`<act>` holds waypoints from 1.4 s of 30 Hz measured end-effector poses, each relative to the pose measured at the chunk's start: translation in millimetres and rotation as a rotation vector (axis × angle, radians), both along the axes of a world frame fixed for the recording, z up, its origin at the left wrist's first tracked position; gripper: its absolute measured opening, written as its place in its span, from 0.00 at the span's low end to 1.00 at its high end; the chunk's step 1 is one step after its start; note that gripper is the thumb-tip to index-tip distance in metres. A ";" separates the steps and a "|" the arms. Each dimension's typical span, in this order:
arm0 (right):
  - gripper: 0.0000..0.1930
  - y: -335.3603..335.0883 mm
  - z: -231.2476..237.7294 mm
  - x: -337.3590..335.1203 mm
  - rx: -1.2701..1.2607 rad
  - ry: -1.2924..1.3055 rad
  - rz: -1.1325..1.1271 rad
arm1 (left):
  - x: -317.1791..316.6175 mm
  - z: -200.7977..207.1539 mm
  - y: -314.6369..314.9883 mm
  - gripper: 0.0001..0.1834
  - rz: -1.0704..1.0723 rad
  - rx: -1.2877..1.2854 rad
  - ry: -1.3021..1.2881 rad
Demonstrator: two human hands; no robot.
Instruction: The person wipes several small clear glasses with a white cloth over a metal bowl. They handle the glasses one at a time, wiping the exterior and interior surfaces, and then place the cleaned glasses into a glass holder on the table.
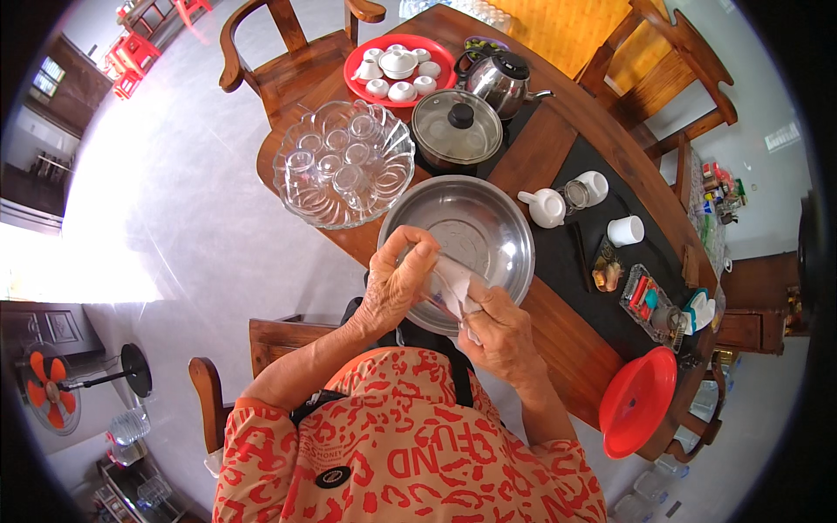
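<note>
Over the near side of a wide stainless steel basin (516, 228), my two hands work close together. My left hand (394, 277) is closed around a clear glass cup (438, 295), mostly hidden by fingers and cloth. A crumpled white cloth or tissue (457, 281) is pinched in my right hand (501, 333) and pressed against the cup. Just left of the basin, a scalloped glass bowl (288, 179) holds several upturned clear cups. Behind the basin stands a pot with a glass lid (445, 139) and black knob.
A red tray (356, 65) carries a white tea set, beside a steel kettle (497, 83). To the right are a white pitcher (547, 209), a white cup (625, 231), a glass tray (641, 301) of small items and a red basin (641, 401). Wooden chairs (296, 65) surround the table.
</note>
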State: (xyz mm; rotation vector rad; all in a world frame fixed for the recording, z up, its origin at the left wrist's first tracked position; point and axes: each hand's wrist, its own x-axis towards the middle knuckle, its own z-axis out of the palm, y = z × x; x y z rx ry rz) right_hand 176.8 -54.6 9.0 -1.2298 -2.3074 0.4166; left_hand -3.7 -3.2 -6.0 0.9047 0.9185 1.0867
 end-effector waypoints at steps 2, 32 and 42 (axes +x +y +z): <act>0.16 -4.5 -0.6 2.2 -0.171 0.293 0.006 | -1.4 -1.0 0.6 0.14 0.059 -0.075 -0.024; 0.17 10.5 -0.6 -13.2 0.181 0.231 -0.116 | -0.7 -10.9 -3.0 0.13 0.005 -0.038 0.067; 0.16 20.2 -19.0 1.5 -0.413 0.778 -0.230 | -5.1 -7.7 -3.3 0.12 -0.035 -0.074 0.066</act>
